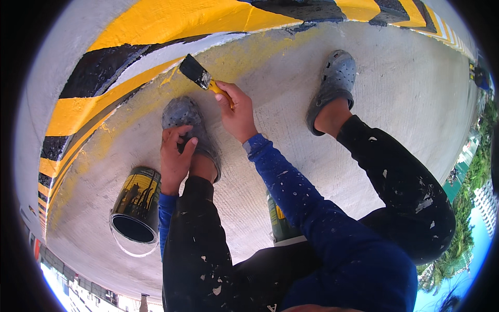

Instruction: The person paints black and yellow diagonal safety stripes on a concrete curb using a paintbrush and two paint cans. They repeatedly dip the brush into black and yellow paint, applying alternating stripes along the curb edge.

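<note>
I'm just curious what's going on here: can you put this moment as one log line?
right hand: grips paintbrush, bristles near black-and-yellow striped kerb | left hand: rests on left shoe | open paint can: beside left leg

Single head view, fisheye, looking steeply down from above crouched person; close on knees, feet, concrete floor (395, 88); edges bend at rim.

Blue paint-flecked long sleeves (291, 182), black spattered trousers (405, 192), grey perforated clogs (335, 78)
</note>
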Available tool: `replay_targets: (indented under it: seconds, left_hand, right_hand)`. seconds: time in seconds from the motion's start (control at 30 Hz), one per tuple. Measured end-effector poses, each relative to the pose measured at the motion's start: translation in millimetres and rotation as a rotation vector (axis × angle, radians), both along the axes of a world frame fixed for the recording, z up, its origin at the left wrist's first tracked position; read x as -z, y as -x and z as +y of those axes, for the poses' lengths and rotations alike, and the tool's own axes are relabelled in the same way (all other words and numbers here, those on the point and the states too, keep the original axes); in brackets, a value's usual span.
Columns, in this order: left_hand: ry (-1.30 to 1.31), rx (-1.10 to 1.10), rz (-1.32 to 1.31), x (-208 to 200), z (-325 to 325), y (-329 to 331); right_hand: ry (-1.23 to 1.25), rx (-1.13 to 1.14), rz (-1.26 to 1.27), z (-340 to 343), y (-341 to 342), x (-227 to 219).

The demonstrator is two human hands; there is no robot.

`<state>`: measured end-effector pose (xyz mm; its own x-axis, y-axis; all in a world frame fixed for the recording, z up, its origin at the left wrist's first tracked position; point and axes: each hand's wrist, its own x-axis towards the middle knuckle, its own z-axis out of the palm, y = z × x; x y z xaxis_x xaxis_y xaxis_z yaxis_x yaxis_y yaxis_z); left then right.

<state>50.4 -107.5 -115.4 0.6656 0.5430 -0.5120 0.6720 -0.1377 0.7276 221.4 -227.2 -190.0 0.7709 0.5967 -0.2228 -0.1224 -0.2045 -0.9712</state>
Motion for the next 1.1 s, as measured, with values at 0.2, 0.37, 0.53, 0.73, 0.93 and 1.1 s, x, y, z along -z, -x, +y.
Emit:
replay_targets:
  seconds: [0.2, 0.37, 0.53, 0.73, 0.93, 1.1]
  left_hand:
    - [0.233, -0.243, -0.257, -16, 2, 10]
    - [0.238, -0.454, -0.399, -50, 8, 17]
    - [0.094, -0.827, -0.519, -81, 5, 55]
    - [-0.103, -0.953, -0.588, -161, 2, 120]
    - [-0.374, -0.964, 0.395, -223, -51, 197]
    - [-0.717, -0.414, 0.849, -232, -69, 207]
  right_hand:
    - [-0.059, -0.232, -0.035, 10, 36, -63]
    - [-0.155, -0.278, 0.022, 37, 70, -105]
    - [-0.331, -0.560, -0.090, 63, 78, -145]
    - [-0.209, -0.691, 0.121, 47, 101, -109]
    - [-0.118, -0.738, 0.144, 23, 91, -61]
    - [-0.180, -0.813, 0.075, 27, 94, -56]
